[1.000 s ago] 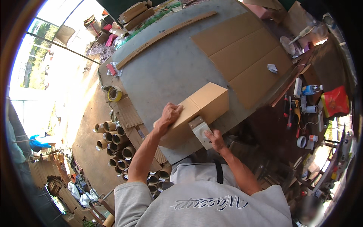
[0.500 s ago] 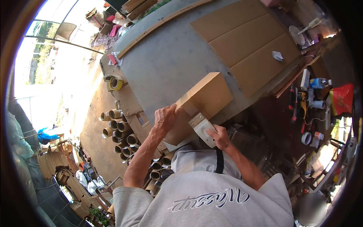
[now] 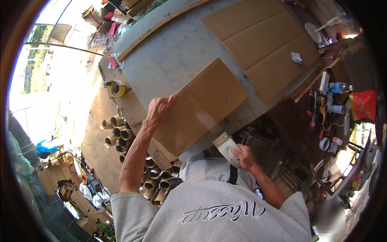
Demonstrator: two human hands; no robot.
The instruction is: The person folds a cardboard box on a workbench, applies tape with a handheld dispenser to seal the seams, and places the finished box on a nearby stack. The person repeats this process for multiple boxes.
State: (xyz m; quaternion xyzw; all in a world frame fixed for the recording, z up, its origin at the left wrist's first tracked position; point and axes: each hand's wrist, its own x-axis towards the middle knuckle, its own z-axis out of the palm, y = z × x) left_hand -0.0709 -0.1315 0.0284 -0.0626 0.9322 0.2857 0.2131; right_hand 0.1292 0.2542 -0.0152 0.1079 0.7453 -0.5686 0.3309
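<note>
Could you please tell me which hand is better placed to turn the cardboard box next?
Probably the left: the left hand is at the edge of the cardboard box, while the right hand holds a white tool, apparently clear of it.

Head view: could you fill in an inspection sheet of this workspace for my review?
Surface: gray table bears a flat cardboard sheet, paper slip and long brown strip.
Job's things: cardboard box at the table's near side; white hand tool beside it, contact unclear.
Clutter: yellow tape roll at the table's left; cardboard tubes below; bottle and red bag at right.
Hands: left hand curled at the box's upper-left edge, grip unclear; right hand holds the tool.
Cables: thin white cord at right; ends untraceable.
Surroundings: brown floor and blue bundle at left.
</note>
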